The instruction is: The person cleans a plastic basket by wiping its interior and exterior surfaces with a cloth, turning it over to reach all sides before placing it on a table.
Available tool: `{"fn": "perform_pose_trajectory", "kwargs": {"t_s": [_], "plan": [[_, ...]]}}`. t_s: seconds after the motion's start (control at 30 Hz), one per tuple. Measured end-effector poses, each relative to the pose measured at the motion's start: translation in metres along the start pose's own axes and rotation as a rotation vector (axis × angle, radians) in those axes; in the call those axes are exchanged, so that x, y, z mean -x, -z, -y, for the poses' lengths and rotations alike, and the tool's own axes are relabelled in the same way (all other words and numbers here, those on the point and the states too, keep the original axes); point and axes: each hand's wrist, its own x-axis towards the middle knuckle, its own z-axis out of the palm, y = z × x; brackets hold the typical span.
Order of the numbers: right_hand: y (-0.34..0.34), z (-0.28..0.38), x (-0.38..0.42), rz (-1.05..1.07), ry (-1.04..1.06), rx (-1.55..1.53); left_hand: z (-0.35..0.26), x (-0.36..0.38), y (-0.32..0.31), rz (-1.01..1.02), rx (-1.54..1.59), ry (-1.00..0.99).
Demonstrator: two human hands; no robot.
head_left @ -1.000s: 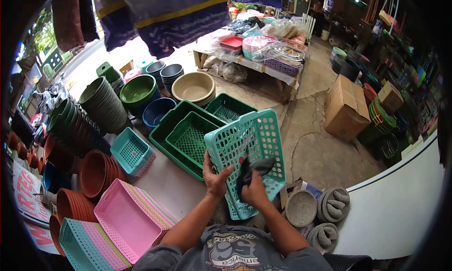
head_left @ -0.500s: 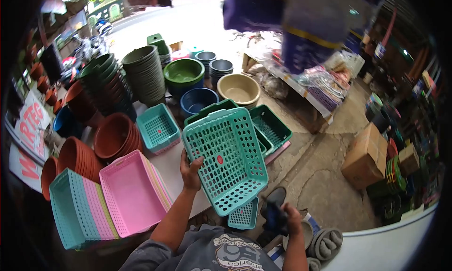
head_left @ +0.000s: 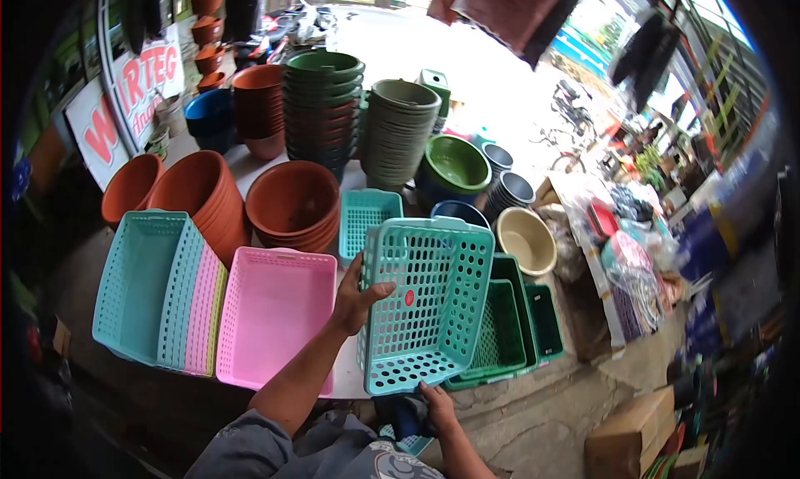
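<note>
My left hand (head_left: 357, 300) grips the left side of a teal plastic basket (head_left: 429, 304), its thumb over the rim. The basket is tilted so its perforated inside faces me, with a small red label on the bottom. At the basket's lower edge, my right hand (head_left: 438, 408) is closed on a dark blue cloth (head_left: 404, 414), fingertips right at the rim. Part of the cloth is hidden behind the basket. A smaller teal basket (head_left: 369, 221) and green baskets (head_left: 500, 333) stand behind the held one.
A pink basket (head_left: 275, 312) and a row of nested teal, pink and yellow baskets (head_left: 137, 291) stand at the left. Behind them are stacked brown pots (head_left: 292, 200), tall grey-green pots (head_left: 396, 137) and a beige basin (head_left: 525, 241). A cardboard box (head_left: 629, 437) sits on the floor at right.
My right hand has come up with the cloth to the basket's lower edge. The basket is turned more upright, still in my left hand. My view has swung left.
</note>
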Motion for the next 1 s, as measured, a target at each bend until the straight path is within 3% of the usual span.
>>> {"fn": "perform_pose_trajectory", "kwargs": {"t_s": [0.07, 0.17, 0.27, 0.37, 0.43, 0.5, 0.53, 0.57, 0.63, 0.67, 0.7, 0.77, 0.97, 1.0], "plan": [[-0.016, 0.005, -0.028, -0.055, 0.077, -0.161, 0.015, -0.017, 0.018, -0.006, 0.035, -0.060], [-0.023, 0.015, -0.084, -0.073, 0.000, -0.351, 0.000, -0.058, 0.031, 0.058, 0.083, -0.140], [-0.060, 0.078, -0.108, -0.059, -0.057, -0.269, 0.001, -0.092, 0.040, 0.081, -0.094, -0.117], [-0.048, 0.073, -0.191, -0.013, -0.168, -0.356, 0.017, -0.108, 0.043, -0.339, -0.784, -0.501], [-0.046, 0.072, -0.241, 0.074, -0.114, -0.410, 0.037, -0.113, 0.052, -0.290, -0.877, -0.474], [-0.057, 0.074, -0.278, -0.028, 0.050, -0.268, 0.054, -0.115, 0.060, -0.110, -1.190, -0.144], [-0.064, 0.078, -0.296, -0.078, 0.030, -0.240, 0.069, -0.114, 0.069, -0.073, -1.259, -0.073], [-0.067, 0.078, -0.316, -0.127, 0.010, -0.211, 0.076, -0.117, 0.075, -0.068, -1.270, -0.061], [-0.059, 0.058, -0.369, -0.256, 0.039, -0.024, 0.088, -0.120, 0.085, 0.038, -1.387, 0.168], [-0.068, 0.064, -0.369, -0.233, 0.030, -0.061, 0.085, -0.123, 0.086, 0.136, -1.432, 0.325], [-0.079, 0.075, -0.369, -0.208, 0.022, -0.098, 0.083, -0.130, 0.088, 0.143, -1.436, 0.342], [-0.090, 0.077, -0.383, -0.239, -0.039, -0.120, 0.083, -0.141, 0.093, 0.351, -1.400, 0.539], [-0.100, 0.061, -0.422, -0.250, -0.163, -0.133, 0.107, -0.155, 0.104, 0.376, -1.422, 0.537], [-0.099, 0.059, -0.426, -0.138, -0.229, -0.233, 0.110, -0.152, 0.105, 0.368, -1.425, 0.522]]}}
